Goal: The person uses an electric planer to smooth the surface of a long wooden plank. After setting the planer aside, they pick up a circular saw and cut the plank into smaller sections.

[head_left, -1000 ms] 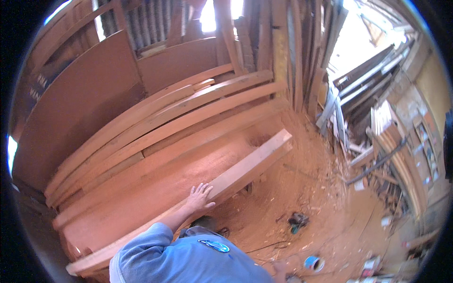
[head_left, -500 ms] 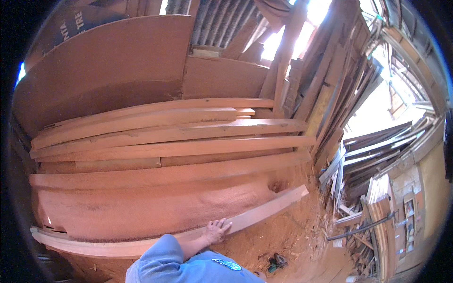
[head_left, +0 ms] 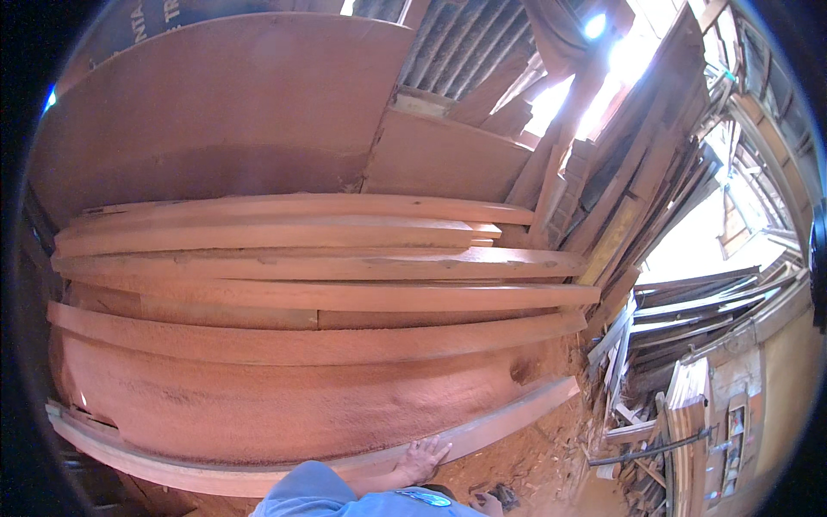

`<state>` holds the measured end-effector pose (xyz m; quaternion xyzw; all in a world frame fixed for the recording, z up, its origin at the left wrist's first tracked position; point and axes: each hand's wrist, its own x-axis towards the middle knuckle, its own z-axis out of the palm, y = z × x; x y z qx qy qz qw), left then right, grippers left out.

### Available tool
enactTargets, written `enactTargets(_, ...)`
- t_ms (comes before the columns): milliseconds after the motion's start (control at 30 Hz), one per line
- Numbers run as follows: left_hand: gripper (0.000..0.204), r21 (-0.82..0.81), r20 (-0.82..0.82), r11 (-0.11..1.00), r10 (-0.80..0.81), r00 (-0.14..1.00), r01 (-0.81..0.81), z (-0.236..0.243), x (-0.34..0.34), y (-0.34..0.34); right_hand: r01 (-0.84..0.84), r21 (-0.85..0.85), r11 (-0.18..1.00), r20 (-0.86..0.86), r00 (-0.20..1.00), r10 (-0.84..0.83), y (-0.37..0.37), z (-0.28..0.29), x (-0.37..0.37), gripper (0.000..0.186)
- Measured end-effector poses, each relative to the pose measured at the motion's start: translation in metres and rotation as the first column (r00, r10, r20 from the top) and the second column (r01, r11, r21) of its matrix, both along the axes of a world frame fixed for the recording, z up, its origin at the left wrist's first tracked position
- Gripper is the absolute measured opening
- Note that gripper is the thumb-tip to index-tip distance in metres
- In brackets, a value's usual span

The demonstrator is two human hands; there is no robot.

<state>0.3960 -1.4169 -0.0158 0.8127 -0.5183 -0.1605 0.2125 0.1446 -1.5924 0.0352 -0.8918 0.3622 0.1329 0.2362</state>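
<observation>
While the left hand [head_left: 422, 458] rests on the squared timber beam [head_left: 508, 420], fronting the long planks [head_left: 345, 263], its grip is loosely spread, clasping nothing. The right hand [head_left: 489, 503], nearer than the planks, shows too little to tell its grip.

The long beam [head_left: 517, 415] at the front is bare wood, fairly smooth along its pale, matt face. Behind it the sawdust [head_left: 284, 409] looks fine, powdery and dull, with a grainy skin. The stacked timbers [head_left: 345, 264] beyond are raw sawn wood, mostly flat-faced, one roughened along its edge, and matt with dust. The wide panel [head_left: 233, 103] looks like smooth sheet board under a dusty film. The grey corrugated sheeting [head_left: 457, 52] appears to be metal, ridged and weathered. The leaning boards [head_left: 642, 172] are rough wood; the blue shirt [head_left: 308, 493] is soft, matt cloth.
</observation>
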Motion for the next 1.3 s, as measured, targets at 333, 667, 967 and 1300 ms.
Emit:
enactTargets(333, 0.069, -0.052, 0.020, 0.998, 0.024, 1.000, -0.023, -0.005, 0.003, -0.001, 0.029, 0.088, 0.996, 0.028, 0.999, -0.031, -0.027, -0.041, -0.013, 0.039)
enactTargets(667, 0.089, 0.071, 0.061, 0.993, 0.092, 0.994, -0.096, 0.016, -0.016, -0.058, 0.335, 0.029, 0.942, 0.106, 0.936, -0.336, -0.032, -0.065, -0.103, 0.038)
enactTargets(967, 0.093, -0.009, 0.229, 0.983, -0.174, 0.958, 0.181, 0.039, -0.068, -0.303, 0.708, 0.250, 0.661, -0.032, 0.688, -0.725, -0.108, -0.113, -0.232, 0.032)
enactTargets(1300, 0.090, 0.045, 0.579, 0.998, -0.055, 0.813, 0.035, -0.005, -0.096, -0.578, 0.794, 0.355, 0.493, -0.138, 0.566, -0.813, -0.315, -0.324, -0.337, 0.037)
